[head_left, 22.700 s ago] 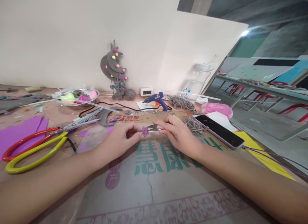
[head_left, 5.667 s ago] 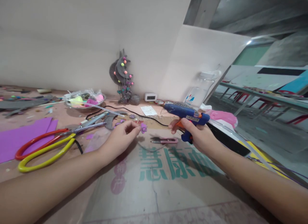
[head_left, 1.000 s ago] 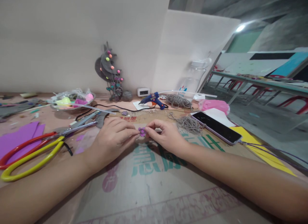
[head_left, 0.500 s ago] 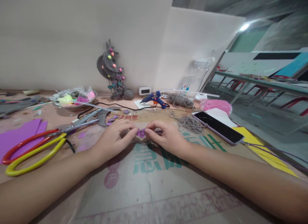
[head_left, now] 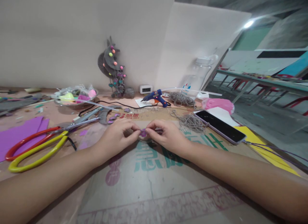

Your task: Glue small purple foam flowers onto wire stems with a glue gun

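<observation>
Left hand [head_left: 117, 134]: fingertips pinched on purple piece [head_left: 143, 133]
Right hand [head_left: 168, 135]: pinching its opposite side
Glue gun [head_left: 157, 98]: near far tabletop [head_left: 55, 113] edge

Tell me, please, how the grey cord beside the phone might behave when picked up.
Probably floppy: the grey cord lies in slack loops. It may tangle, as its strands cross loosely. It seems unlikely to roll, being spread fairly flat.
</observation>
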Available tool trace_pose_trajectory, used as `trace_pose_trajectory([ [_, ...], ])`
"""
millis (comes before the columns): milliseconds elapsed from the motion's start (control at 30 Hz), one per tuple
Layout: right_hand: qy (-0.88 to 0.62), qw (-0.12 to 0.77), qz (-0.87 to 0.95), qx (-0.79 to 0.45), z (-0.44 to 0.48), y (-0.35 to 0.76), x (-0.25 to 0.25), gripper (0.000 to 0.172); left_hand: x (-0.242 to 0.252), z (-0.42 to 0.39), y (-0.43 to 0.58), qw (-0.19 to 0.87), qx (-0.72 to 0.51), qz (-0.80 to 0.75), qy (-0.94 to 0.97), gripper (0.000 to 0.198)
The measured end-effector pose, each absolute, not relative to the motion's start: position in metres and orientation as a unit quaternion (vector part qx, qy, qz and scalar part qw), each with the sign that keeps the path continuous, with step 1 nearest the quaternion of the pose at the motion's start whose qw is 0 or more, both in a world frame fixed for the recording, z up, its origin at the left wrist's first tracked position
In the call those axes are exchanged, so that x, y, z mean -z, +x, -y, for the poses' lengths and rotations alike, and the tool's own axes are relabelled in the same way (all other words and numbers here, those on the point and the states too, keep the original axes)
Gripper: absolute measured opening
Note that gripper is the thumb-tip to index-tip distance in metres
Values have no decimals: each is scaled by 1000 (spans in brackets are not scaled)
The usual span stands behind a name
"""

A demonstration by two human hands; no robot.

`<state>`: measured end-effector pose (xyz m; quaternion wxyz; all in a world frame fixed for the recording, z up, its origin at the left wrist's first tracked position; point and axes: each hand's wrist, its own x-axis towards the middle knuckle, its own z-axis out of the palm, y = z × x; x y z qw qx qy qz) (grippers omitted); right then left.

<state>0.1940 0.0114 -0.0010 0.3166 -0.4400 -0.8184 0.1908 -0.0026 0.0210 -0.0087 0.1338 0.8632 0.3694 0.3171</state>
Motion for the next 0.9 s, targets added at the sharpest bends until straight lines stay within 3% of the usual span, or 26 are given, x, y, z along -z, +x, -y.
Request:
trace_pose_trajectory([
  [200,-433,313,816,-219,-11,195,-2,25,9,-22,-3,135,-314,-379,860,12],
  [400,-437,305,800,-276,-11,193,0,18,9,-21,-3,130,-305,-379,864,13],
  [700,-464,344,751,-322,-16,193,2,21,7,-21,-4,135,-321,-353,868,28],
  [900,-456,337,753,-334,-13,192,2,20,6,-19,-2,142,-316,-362,866,20],
])
